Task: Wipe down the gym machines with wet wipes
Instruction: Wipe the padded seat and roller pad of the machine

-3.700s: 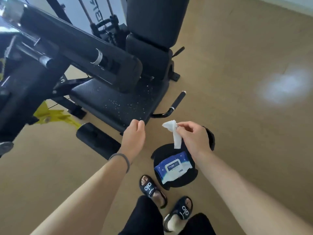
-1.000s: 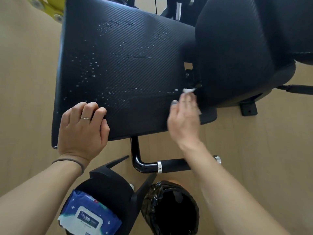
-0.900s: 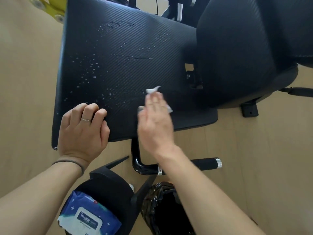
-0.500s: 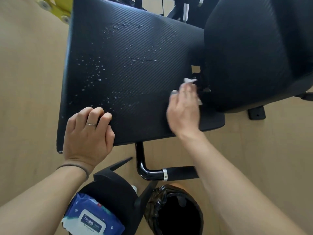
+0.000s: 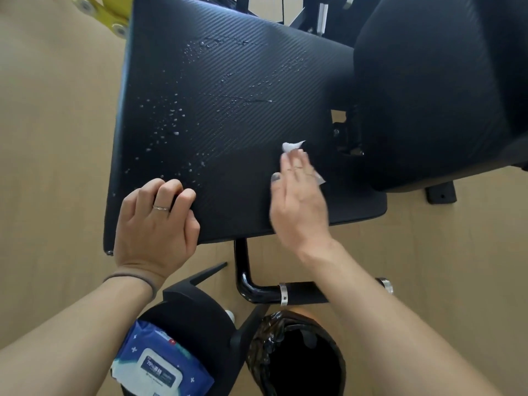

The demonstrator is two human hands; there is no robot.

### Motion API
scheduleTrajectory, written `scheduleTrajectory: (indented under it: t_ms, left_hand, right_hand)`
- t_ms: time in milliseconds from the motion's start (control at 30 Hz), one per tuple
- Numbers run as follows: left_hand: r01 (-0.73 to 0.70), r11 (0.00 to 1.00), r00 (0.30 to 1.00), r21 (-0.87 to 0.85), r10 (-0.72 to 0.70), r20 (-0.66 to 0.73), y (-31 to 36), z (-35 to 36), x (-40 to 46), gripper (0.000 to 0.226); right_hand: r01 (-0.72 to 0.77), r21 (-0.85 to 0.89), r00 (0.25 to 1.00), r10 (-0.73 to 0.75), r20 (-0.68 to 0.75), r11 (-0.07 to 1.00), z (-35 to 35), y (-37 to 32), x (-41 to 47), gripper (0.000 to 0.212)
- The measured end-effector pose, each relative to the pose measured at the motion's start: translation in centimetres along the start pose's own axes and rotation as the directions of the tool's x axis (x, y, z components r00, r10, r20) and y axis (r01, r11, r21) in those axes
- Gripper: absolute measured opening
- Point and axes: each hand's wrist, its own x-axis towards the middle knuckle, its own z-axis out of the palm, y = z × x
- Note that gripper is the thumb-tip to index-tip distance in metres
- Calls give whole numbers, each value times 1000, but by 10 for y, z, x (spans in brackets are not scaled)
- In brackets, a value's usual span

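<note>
Her right hand (image 5: pixel 297 195) pressed a wet wipe (image 5: pixel 291 145) flat-fingered near the seat pad's (image 5: pixel 228 81) near edge. Her left hand (image 5: pixel 157 221), fingers loosely curled and holding nothing, rested there, probably steadying her.

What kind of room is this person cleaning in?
Most likely a gym. The right hand presses a white wipe onto a padded black machine seat with a thick backrest pad, a metal handle bar sticks out below, and the floor is plain tan.
</note>
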Motion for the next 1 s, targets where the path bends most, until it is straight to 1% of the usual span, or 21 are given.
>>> scheduleTrajectory:
  t_ms: [67,100,167,200,233,267,300,333,367,400,433,467,533,600,633,667,767,833,867,933,1000]
  left_hand:
    - [-2,1000,1000,15,2,-11,0,-1,0,35]
    - [-2,1000,1000,25,3,-18,0,-2,0,34]
    - [-4,1000,1000,31,5,-19,1,-2,-1,34]
    - [-6,1000,1000,23,6,-16,1,-3,-1,34]
    - [-5,1000,1000,18,6,-14,2,-3,0,35]
    - [-6,1000,1000,20,7,-17,1,-3,0,37]
    - [-10,1000,1000,29,11,-21,0,-3,0,38]
    - [-13,999,1000,36,14,-27,0,-2,0,38]
    - [-15,999,999,37,16,-31,0,-2,-1,37]
    - [-16,999,999,37,18,-37,0,-1,-1,36]
    - [-17,999,999,41,18,-43,1,0,-1,36]
    - [-17,999,999,50,20,-49,1,0,-1,36]
    - [-25,997,998,67,29,-59,0,-1,-1,35]
    - [-39,997,997,69,43,-62,0,-1,-1,34]
    - [-42,997,997,67,47,-65,0,-1,-1,34]
    - [-40,997,997,66,44,-65,0,-1,0,34]
    - [-37,997,997,66,41,-62,1,0,-2,34]
    - [-35,998,998,56,38,-53,1,-1,-1,35]
    - [-32,998,998,51,34,-46,0,-1,1,35]
    - [-13,999,1000,32,13,-14,1,-5,1,36]
    - [5,1000,1000,6,-5,23,2,-10,0,34]
  right_hand:
    - [228,25,974,-228,7,973,14,-46,-33,61]
    - [299,56,953,-301,21,953,18,-57,-49,57]
    - [429,74,898,-434,69,900,14,-49,-57,55]
    - [470,28,878,-471,84,882,6,-34,-50,54]
    - [483,0,871,-481,94,875,-2,-16,-37,53]
    - [433,-21,897,-428,114,901,-9,2,-18,52]
    - [300,10,949,-299,97,954,-14,19,3,51]
    - [173,61,981,-178,81,983,-19,30,23,51]
    - [89,90,993,-95,63,992,-20,33,34,52]
    - [60,95,996,-65,54,994,-18,22,34,54]
    - [100,83,993,-105,53,992,-10,6,23,57]
    - [197,90,977,-203,65,976,-1,-11,3,57]
    - [425,113,892,-436,117,898,6,-30,-39,55]
    - [553,105,805,-563,189,826,-1,-20,-40,53]
    - [574,76,792,-576,200,816,-7,-10,-24,53]
    - [553,50,810,-551,199,832,-12,-2,-3,52]
    - [321,62,927,-327,186,945,-27,7,60,51]
    - [228,123,952,-248,179,966,-22,-1,59,52]
    - [228,137,954,-249,167,964,-18,-5,44,52]
    - [309,113,935,-324,144,944,-11,-7,-6,52]
    - [385,75,901,-392,186,920,-12,1,-48,53]
